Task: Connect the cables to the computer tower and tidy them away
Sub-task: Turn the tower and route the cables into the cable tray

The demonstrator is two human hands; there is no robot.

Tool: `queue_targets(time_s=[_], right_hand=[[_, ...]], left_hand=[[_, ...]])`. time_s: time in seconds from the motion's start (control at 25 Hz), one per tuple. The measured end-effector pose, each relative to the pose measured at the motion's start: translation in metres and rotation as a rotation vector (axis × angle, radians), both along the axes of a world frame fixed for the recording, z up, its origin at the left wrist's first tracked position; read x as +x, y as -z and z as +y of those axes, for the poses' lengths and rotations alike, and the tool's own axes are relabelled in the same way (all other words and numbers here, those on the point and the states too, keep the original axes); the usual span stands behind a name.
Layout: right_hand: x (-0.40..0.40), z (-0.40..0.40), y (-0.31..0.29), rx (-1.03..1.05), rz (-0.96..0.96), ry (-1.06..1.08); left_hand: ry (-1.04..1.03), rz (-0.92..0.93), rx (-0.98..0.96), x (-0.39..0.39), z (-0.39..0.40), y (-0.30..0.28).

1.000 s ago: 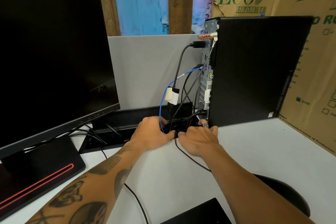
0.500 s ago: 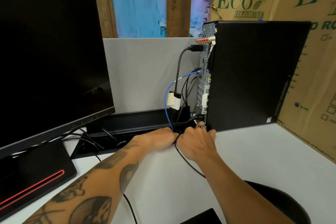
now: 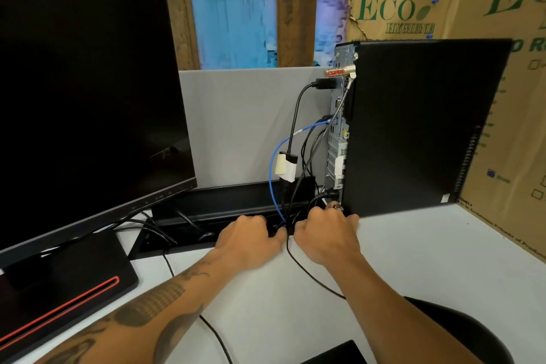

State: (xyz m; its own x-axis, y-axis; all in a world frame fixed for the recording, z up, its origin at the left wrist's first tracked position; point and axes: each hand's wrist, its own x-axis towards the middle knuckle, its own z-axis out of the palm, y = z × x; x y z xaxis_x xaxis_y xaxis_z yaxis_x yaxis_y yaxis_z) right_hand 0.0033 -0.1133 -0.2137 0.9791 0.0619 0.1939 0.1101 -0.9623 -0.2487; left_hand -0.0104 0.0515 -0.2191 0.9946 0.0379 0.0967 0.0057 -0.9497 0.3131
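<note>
The black computer tower (image 3: pixel 419 127) stands upright on the white desk, its rear ports facing left. A blue cable (image 3: pixel 273 168), a black cable with a white adapter (image 3: pixel 285 167) and other black cables hang from those ports. They drop into a bundle (image 3: pixel 288 223) at the black cable tray (image 3: pixel 224 201) along the desk's back. My left hand (image 3: pixel 248 238) and my right hand (image 3: pixel 325 235) meet at that bundle, fingers curled around the cables. One thin black cable (image 3: pixel 310 275) runs from the bundle toward me under my right forearm.
A large black monitor (image 3: pixel 82 103) on a black base with a red stripe (image 3: pixel 59 289) fills the left. A grey partition (image 3: pixel 251 124) stands behind the tray. Cardboard boxes (image 3: pixel 502 9) rise at the right. A black chair edge (image 3: pixel 472 334) and a dark flat object (image 3: pixel 339 353) lie near me.
The view has shifted slightly. Both hands stay at the cable bundle by the tower's base, with small adjustments of the fingers.
</note>
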Motion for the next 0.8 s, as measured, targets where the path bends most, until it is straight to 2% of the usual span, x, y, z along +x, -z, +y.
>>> queue_targets(time_s=[0.12,0.28,0.44,0.52,0.64,0.72,0.8], right_hand=[[-0.007,-0.001,-0.003,-0.028,-0.16,0.021],[-0.001,0.001,0.009,-0.013,-0.325,-0.054],[0.009,0.003,0.017,0.015,-0.516,-0.194],[0.012,0.002,0.02,-0.04,-0.46,-0.135],[0.01,0.004,0.018,-0.153,-0.376,-0.06],[0.006,0.006,0.011,-0.244,-0.329,-0.067],[0.006,0.006,0.006,-0.308,-0.325,-0.083]], left_hand=[[0.06,0.242,0.061,0.009,-0.011,-0.012],[0.085,0.488,-0.043,0.036,-0.013,-0.017],[0.09,0.538,-0.129,0.052,-0.004,-0.013],[0.126,0.442,-0.176,0.046,-0.007,-0.009],[0.053,0.056,-0.247,0.033,-0.003,0.0],[0.034,-0.231,-0.422,0.021,0.002,0.006],[0.104,-0.38,-0.584,0.014,0.009,0.007]])
